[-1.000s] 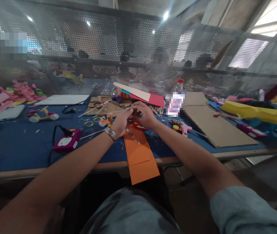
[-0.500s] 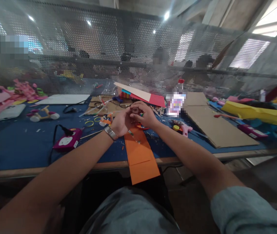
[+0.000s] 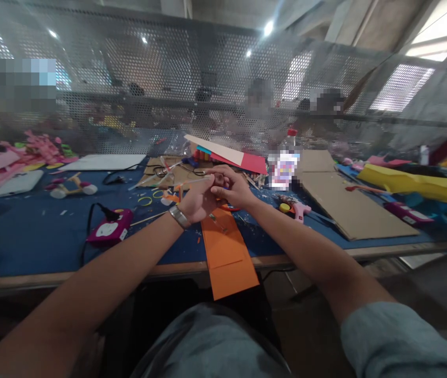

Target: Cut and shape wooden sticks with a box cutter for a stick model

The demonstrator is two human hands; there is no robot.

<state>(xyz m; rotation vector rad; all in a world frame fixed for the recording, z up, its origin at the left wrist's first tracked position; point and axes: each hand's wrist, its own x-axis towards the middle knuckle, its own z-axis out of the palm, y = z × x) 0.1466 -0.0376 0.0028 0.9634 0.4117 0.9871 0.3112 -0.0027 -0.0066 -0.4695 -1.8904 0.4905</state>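
Note:
Over the table's middle, my left hand [image 3: 198, 202] and my right hand [image 3: 236, 189] meet with their fingers curled together. Whatever they pinch between them is small and hidden by the fingers. A metal watch band circles my left wrist. Just below the hands lies a strip of orange paper [image 3: 229, 249], its near end hanging over the table edge. A small clear piece rests on the paper near my left fingers. Left of my left hand are yellow rings [image 3: 145, 201] and an orange scrap [image 3: 173, 197].
A purple power box [image 3: 111, 228] with a cord sits at left, beyond it a small wheeled model [image 3: 71, 186]. At right are a pink glue gun [image 3: 299, 210], a bottle [image 3: 286, 163] and cardboard [image 3: 353, 205]. Coloured sheets [image 3: 227, 152] lean behind my hands; a perforated screen stands behind.
My left thumb has straightened and points up towards the right hand, whose fingers have shifted slightly. Both hands stay together in nearly the same place.

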